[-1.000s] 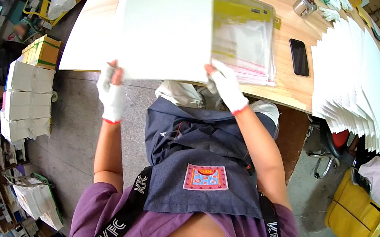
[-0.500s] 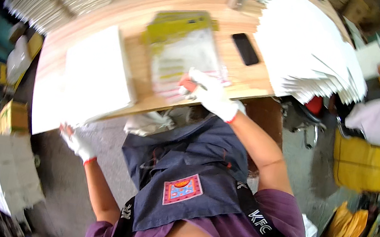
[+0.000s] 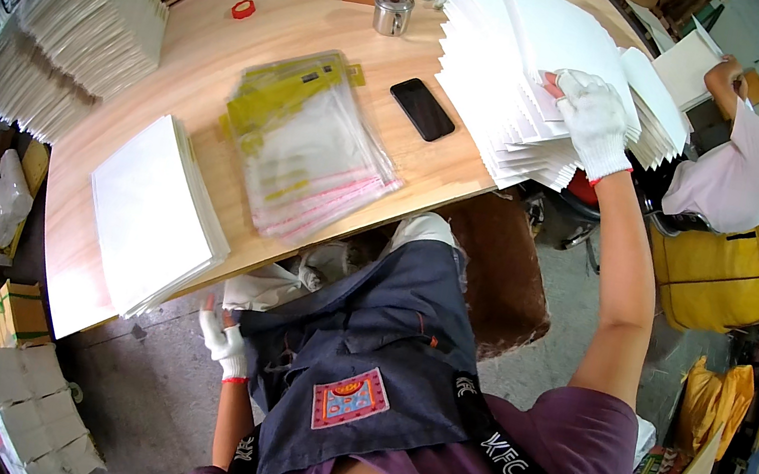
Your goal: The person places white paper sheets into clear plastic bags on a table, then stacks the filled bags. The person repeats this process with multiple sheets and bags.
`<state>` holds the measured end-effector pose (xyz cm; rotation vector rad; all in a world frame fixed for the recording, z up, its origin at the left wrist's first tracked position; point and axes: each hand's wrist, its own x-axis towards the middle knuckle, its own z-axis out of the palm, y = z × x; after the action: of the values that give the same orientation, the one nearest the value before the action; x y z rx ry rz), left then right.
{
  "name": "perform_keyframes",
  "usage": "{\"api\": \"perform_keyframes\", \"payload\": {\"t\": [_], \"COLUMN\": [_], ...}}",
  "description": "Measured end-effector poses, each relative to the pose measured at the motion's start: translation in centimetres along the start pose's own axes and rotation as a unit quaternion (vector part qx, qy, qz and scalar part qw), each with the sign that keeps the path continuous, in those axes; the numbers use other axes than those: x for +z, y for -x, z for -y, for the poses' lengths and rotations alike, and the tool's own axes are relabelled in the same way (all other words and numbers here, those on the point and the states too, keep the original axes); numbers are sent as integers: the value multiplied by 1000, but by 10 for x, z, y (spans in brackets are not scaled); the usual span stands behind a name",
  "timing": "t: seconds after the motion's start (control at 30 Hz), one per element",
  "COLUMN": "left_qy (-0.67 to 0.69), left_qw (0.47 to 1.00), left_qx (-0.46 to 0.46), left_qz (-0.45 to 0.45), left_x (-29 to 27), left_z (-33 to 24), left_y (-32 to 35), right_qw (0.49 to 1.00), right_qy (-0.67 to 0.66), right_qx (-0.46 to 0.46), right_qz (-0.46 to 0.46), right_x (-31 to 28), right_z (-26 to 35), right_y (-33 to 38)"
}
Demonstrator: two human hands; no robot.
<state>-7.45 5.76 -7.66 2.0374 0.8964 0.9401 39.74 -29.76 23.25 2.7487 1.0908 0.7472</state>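
Note:
My right hand (image 3: 591, 117), in a white glove with bare fingertips, is closed on the near edge of the top white sheet (image 3: 563, 31) of a fanned stack at the right of the table. Below the table's front edge, beside my apron, my left hand (image 3: 224, 344) has its gloved fingers apart and holds nothing. A neat pile of white sheets (image 3: 158, 213) lies at the table's left front, nearest that hand. Between the two piles lie clear plastic bags (image 3: 312, 159) with olive-yellow tops, overlapping one another.
On the wooden table (image 3: 216, 71) are a black phone (image 3: 421, 108), a metal cup (image 3: 391, 14) and a red tape roll (image 3: 243, 9). Tall stacks of sheets (image 3: 100, 10) stand at the far left. A co-worker (image 3: 742, 169) sits at the right beside a yellow bag (image 3: 719, 279).
My right hand has gone from over the plastic bags to the right-hand stack and closed on a sheet. My left hand has moved right, toward my apron. The view has shifted.

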Motion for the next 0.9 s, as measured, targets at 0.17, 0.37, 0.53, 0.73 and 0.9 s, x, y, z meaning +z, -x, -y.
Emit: {"api": "perform_keyframes", "payload": {"t": [0.17,0.37,0.53,0.73,0.9], "left_qy": [-23,-78,-186,-330,-405], "left_qw": [989,948,921,852,832], "left_qx": [108,273,281,302,236], "left_qz": [101,143,196,272,297], "left_x": [13,34,82,142,141], "left_z": [-44,-117,-147,-137,-154], "left_y": [-10,-40,-98,-131,-136], "right_qw": [980,957,725,463,422], "right_qy": [-54,-85,-610,-746,-822], "right_qx": [6,-50,317,469,341], "right_qz": [-192,-273,33,-96,-173], "right_x": [-10,-32,-21,28,24], "right_z": [8,47,53,-27,-18], "right_y": [27,99,139,100,109]}}
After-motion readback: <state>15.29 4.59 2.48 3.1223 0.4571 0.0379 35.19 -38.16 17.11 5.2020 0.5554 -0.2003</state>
